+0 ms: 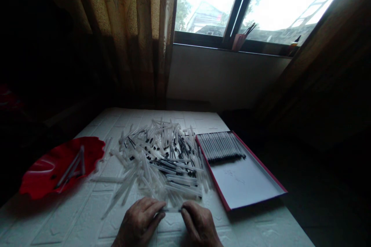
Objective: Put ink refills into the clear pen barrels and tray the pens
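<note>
Near the table's front edge, my left hand (142,218) and my right hand (199,222) face each other with closed fingers. Between them they pinch the two ends of a slim pen (173,210), held roughly level; its detail is blurred. Just beyond my hands spreads a heap of loose pen parts (162,158): clear barrels, dark refills and small black caps. To the right lies a shallow red-edged box (246,185) with a white inside. A row of pens (222,144) lies side by side in its far part, dark ends toward me.
On the left of the white brick-patterned table (72,220) stands a red wavy-rimmed bowl (37,173) with a few pens in it. Behind the table are a curtain (127,27) and a window, with a pinkish holder (239,41) on its sill.
</note>
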### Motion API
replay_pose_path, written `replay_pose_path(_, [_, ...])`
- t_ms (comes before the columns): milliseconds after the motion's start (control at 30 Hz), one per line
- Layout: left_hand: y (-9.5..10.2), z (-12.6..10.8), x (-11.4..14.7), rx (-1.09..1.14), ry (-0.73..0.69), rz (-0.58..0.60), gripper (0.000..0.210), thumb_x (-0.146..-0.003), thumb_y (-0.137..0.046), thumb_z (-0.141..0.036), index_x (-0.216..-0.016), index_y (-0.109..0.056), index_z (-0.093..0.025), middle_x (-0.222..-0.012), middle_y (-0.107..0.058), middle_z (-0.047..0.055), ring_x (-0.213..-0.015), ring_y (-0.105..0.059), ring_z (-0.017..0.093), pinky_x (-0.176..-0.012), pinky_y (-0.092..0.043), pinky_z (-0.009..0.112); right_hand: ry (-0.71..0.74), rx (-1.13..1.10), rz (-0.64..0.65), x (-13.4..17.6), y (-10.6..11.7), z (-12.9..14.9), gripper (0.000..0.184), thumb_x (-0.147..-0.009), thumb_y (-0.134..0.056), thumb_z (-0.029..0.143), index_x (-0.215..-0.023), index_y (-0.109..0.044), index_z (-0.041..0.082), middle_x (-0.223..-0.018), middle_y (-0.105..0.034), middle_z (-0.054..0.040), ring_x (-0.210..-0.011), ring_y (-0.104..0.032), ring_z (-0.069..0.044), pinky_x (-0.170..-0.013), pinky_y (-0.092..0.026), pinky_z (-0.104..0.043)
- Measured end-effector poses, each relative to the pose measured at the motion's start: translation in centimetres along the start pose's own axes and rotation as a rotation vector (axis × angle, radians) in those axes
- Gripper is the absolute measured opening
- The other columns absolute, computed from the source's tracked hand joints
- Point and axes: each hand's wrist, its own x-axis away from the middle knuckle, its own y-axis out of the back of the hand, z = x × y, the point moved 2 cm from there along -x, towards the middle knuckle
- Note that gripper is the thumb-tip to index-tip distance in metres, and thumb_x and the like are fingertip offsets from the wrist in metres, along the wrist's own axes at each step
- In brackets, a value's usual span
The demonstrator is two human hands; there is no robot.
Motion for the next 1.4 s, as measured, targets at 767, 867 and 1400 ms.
replay_pose_path(767, [0.1,-1.8,0.1,0.016,-0.052,0.137,0.027,-0.101,-0.040,-0.038,-0.092,-0.061,-0.025,-0.074,-0.071,0.000,-0.066,-0.067,0.017,-0.061,-0.054,0.026,0.270,0.279,0.084,0.7,0.7,1.0,0.033,-0.101,-0.038,0.039,-0.096,-0.065,0.023,-0.064,-0.065,-0.0023,-0.049,-0.064,-0.016,-0.046,-0.048,-0.021])
replay_pose_path(867, [0.4,-0.6,0.3,-0.034,-0.018,0.105,0.026,-0.100,-0.042,-0.039,-0.101,-0.064,-0.025,-0.086,-0.073,0.002,-0.077,-0.070,0.018,-0.069,-0.056,0.026,0.241,0.336,0.058,1.1,1.3,0.4,0.045,-0.104,-0.025,0.036,-0.090,-0.065,0.022,-0.057,-0.063,-0.0016,-0.044,-0.062,-0.015,-0.041,-0.044,-0.020])
replay_pose_path(1400, [1.6,4.9,-1.9,-0.191,0.157,0.196,0.016,-0.085,-0.057,-0.013,-0.090,-0.067,-0.024,-0.093,-0.069,0.003,-0.090,-0.064,0.021,-0.080,-0.051,0.034,0.068,0.152,-0.192,1.8,3.4,-2.3,0.022,-0.100,-0.043,0.030,-0.108,-0.061,0.020,-0.089,-0.078,-0.0078,-0.076,-0.076,-0.020,-0.065,-0.060,-0.018])
